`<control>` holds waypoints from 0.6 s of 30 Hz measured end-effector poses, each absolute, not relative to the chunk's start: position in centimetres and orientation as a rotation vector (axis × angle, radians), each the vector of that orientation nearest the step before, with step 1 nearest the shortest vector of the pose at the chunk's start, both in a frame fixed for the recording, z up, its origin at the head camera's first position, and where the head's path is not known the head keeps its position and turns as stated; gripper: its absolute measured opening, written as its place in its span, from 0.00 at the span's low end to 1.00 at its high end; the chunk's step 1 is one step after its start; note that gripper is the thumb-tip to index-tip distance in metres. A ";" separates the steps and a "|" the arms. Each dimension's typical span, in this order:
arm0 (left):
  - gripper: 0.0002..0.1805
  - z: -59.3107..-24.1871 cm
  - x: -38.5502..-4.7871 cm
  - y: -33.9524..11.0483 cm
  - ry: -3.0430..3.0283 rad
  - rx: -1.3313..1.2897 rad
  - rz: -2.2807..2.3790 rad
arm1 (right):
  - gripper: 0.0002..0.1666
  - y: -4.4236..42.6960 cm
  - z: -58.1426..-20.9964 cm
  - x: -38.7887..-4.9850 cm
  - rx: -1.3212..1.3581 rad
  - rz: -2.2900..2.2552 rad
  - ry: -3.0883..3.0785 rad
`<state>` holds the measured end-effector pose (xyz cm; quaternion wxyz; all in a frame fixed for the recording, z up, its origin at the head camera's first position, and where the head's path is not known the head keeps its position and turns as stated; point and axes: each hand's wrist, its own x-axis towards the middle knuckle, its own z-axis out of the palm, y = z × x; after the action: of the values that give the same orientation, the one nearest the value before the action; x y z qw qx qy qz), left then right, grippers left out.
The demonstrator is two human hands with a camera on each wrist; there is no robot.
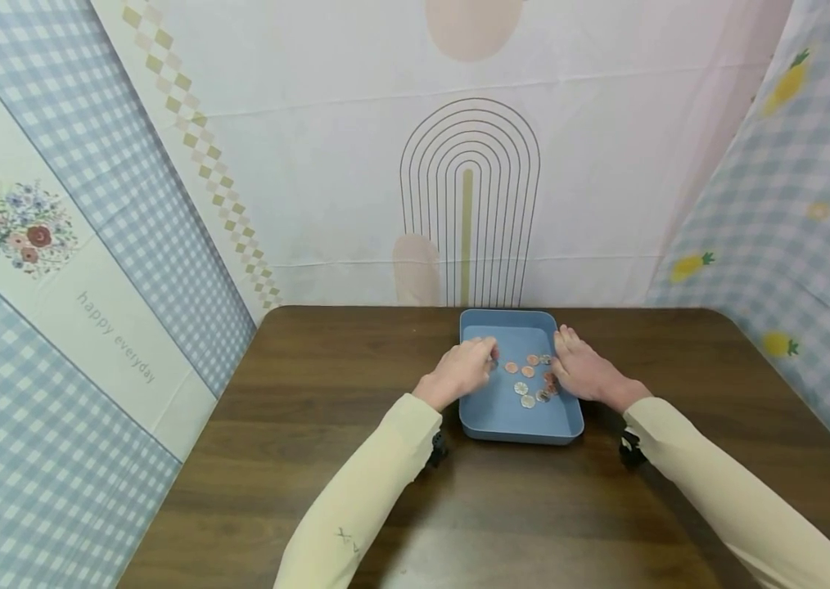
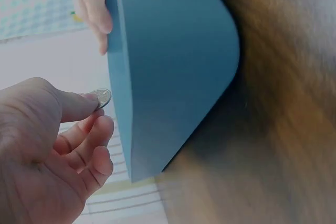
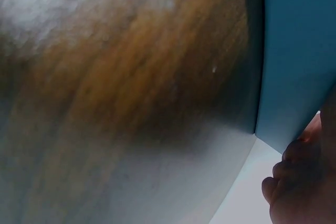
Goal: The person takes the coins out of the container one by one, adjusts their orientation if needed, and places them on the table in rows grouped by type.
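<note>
Behind the bench (image 1: pixel 312 409), whose top is dark brown wood grain, we see a pale backdrop (image 1: pixel 327 180) printed with nested arches (image 1: pixel 470 131). Blue checked cloth flanks it on both sides, the right-hand cloth (image 1: pixel 776 213) bearing yellow pineapples. Toward the far edge of the bench we find a shallow blue tray (image 1: pixel 503 421) with rounded corners. Inside it, mostly toward the right side, lie copper-coloured coins (image 1: pixel 528 371) and silver-coloured coins (image 1: pixel 528 402), some lying flat and apart, others bunched beside the right wall.

The left hand (image 1: pixel 462 368) reaches over the tray's left side. In the left wrist view we see its grip pinching a silver-coloured coin (image 2: pixel 103 97) between thumb and forefinger, near the tray's rim; the remaining fingers curl loosely below. The right hand (image 1: pixel 592 372) lies at the right rim, its fingers fairly straight and close together, with coins just beside them. In the dim right wrist view we cannot tell how firmly this second grip bears on the wall. Both arms wear cream sleeves (image 1: pixel 378 474), and we note a dark device (image 1: pixel 435 448) under the left wrist.
</note>
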<state>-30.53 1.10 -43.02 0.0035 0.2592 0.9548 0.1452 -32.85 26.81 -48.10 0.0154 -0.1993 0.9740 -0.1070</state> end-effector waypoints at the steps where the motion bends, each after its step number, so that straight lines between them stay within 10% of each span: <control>1: 0.05 -42.9 -30.6 0.9 2.999 0.809 0.465 | 0.37 26.8 -48.1 -32.9 -0.619 -0.328 3.030; 18: 0.04 -42.5 -33.3 -3.4 3.061 0.658 0.575 | 0.36 27.5 -47.5 -34.7 -0.667 -0.312 3.032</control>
<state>-33.33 -3.39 -42.46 -0.0207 0.2065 0.9614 0.1807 -34.66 27.55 -47.48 0.0108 -0.2137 0.9717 -0.1001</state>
